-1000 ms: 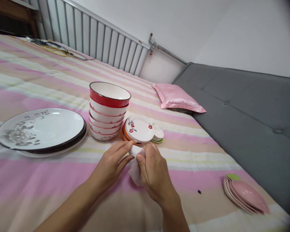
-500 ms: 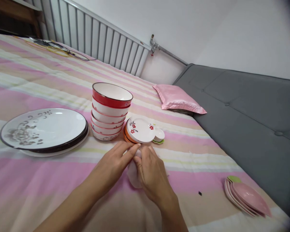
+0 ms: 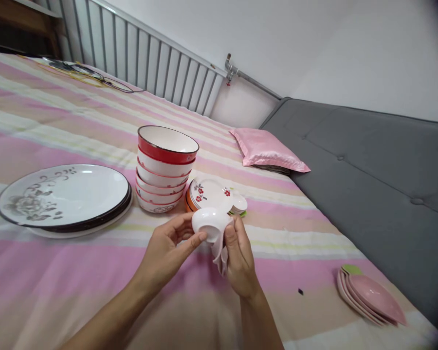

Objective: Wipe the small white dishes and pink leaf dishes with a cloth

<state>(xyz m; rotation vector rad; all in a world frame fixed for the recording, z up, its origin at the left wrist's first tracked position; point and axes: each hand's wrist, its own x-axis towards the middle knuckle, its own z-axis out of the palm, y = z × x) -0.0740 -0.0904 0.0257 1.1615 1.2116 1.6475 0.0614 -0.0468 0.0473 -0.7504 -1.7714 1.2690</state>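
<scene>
A small white dish (image 3: 209, 219) is tilted up on its side, its footed underside towards me. My left hand (image 3: 170, 248) grips its left edge between thumb and fingers. At the dish's right edge, my right hand (image 3: 240, 257) pinches a thin whitish cloth (image 3: 220, 253), which hangs down in folds and touches the dish. Just behind my hands is a stack of small flowered plates (image 3: 212, 190) on something orange. Several little white dishes (image 3: 240, 202) sit right of that stack, over a green one. A tall stack of red and white bowls (image 3: 164, 182) stands to the left.
Large flowered plates (image 3: 83, 194) are piled at the left. At the right lie pink leaf-shaped dishes (image 3: 377, 296) with a green part, and a small black object (image 3: 301, 291). A pink pillow (image 3: 268, 148) rests by the grey headboard (image 3: 368, 160). Cables (image 3: 91, 75) lie on the striped bedsheet (image 3: 295, 233).
My hands have parted slightly and turned, so the white dish, hidden before behind fingers and cloth, now shows its underside. The cloth has gathered at the right hand. The stacks stay put.
</scene>
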